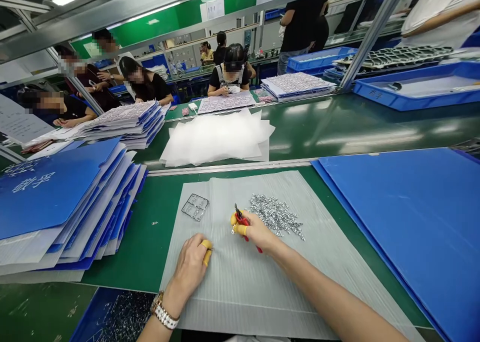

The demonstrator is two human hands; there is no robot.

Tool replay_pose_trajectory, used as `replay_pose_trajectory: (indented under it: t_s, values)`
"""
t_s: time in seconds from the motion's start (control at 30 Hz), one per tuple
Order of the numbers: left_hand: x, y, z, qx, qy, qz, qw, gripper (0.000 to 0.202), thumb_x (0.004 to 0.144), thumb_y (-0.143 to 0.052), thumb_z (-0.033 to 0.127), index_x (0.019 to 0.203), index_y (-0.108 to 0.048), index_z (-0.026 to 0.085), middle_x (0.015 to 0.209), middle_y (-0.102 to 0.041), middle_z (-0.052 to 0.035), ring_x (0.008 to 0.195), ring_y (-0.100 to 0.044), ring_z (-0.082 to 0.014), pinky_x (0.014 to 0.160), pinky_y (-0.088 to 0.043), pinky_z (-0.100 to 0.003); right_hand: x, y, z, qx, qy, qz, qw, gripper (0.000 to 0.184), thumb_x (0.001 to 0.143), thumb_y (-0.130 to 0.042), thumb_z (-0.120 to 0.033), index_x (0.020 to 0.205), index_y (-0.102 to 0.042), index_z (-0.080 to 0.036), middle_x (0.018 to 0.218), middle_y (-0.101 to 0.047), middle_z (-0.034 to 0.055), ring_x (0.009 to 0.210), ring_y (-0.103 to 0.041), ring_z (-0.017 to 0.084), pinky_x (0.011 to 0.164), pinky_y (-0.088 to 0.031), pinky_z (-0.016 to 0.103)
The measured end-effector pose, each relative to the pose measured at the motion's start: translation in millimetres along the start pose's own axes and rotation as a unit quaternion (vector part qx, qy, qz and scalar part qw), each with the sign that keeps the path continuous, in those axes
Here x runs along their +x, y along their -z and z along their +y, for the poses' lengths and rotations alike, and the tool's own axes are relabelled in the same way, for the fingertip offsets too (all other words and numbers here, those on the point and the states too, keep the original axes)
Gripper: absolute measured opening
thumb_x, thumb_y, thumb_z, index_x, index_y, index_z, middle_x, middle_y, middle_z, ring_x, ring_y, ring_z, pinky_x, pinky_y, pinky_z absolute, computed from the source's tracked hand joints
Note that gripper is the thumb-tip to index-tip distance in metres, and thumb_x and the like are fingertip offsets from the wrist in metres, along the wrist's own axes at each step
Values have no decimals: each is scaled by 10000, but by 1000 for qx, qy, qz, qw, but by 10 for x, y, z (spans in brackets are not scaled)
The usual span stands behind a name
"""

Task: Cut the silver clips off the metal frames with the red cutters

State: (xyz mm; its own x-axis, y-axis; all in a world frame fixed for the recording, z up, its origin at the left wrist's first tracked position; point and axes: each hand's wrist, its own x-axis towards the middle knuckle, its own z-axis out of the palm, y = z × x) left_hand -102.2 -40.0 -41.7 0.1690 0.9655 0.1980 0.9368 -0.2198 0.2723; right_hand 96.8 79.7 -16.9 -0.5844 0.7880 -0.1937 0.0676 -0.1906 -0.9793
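Note:
My right hand (261, 234) is closed around red-handled cutting pliers (242, 218), their dark jaws pointing up and away. A tiny silvery piece shows by its yellow-covered fingertips. Just beyond that hand lies a loose pile of small shiny silver parts (276, 213). My left hand (191, 263) rests low over the white foam sheet (232, 289), its yellow-covered thumb and finger pinched together. A speck glints at those fingertips, too small to name. Farther out at the left, a dark rectangular frame (195, 207) with small parts inside lies flat on the sheet.
At left stand stacked blue boards and white sheets (75, 192). Large blue boards (405, 217) cover the right side. White foam sheets (217, 137) lie across the metal rail. Below the table edge, a blue bin (120, 317) holds dark scraps. Several people work opposite.

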Motion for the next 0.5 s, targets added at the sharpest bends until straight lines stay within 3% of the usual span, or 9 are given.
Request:
replay_pose_trajectory:
  t_s: [0.17,0.3,0.37,0.5]
  values:
    - [-9,-17,-2,40,-26,2,999,272,832,-391,9,920,-571,194,843,-572,-49,716,-523,-174,659,-438,-309,-37,23,1,-9,16,15,1000,125,630,-554,-211,716,-464,-200,624,-481,-47,550,-433,109,514,-316,238]
    - [-3,31,29,68,-64,7,996,391,832,-362,-21,1067,-565,218,845,-572,-48,710,-521,-165,667,-430,-308,-124,38,18,-170,58,0,984,67,703,-519,-179,739,-466,-198,656,-489,-39,581,-437,113,544,-315,236]
    - [0,54,40,73,-75,2,994,398,833,-351,-31,1058,-567,217,854,-572,-51,728,-525,-166,671,-423,-312,-181,21,33,-316,74,-12,946,86,705,-520,-130,757,-493,-192,681,-521,-21,605,-461,125,552,-301,241]
    - [-10,61,31,75,-67,-2,995,311,834,-377,-18,947,-570,198,856,-573,-54,753,-528,-182,676,-417,-326,-289,-46,47,-551,101,-50,827,175,673,-520,-42,791,-553,-168,768,-597,48,735,-541,186,609,-304,267]
